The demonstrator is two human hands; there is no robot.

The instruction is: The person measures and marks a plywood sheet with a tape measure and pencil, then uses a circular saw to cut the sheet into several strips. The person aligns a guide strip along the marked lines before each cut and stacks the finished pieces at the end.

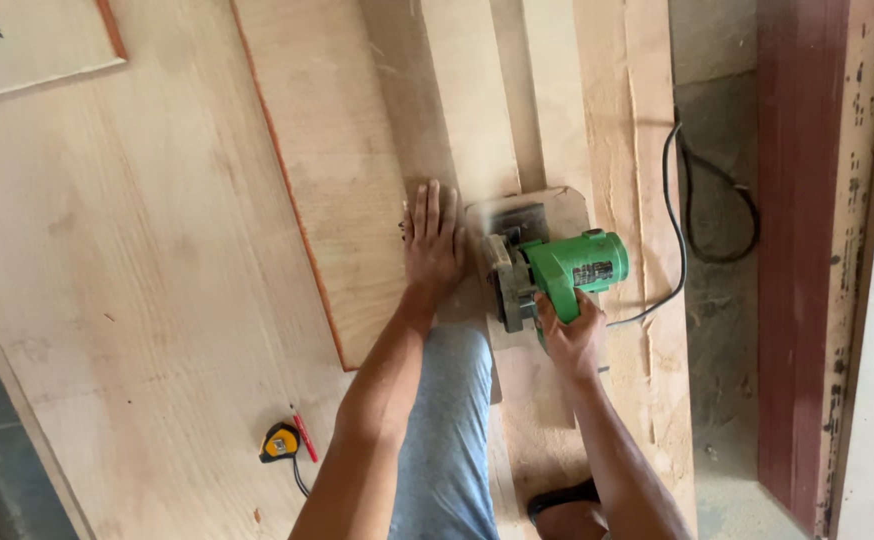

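My right hand (569,335) grips the handle of a green circular saw (557,270) that rests on a plywood strip (477,120). The saw's blade guard and base plate sit at the strip's near part, with sawdust around them. My left hand (433,240) lies flat, fingers spread, on the plywood just left of the saw. My knee in grey trousers (452,420) rests on the wood below both hands.
A large plywood sheet (137,260) covers the floor to the left. A yellow tape measure (280,442) and a red pencil (305,437) lie on it. The saw's black cord (679,215) loops to the right over concrete. A dark red beam (797,250) stands at the right.
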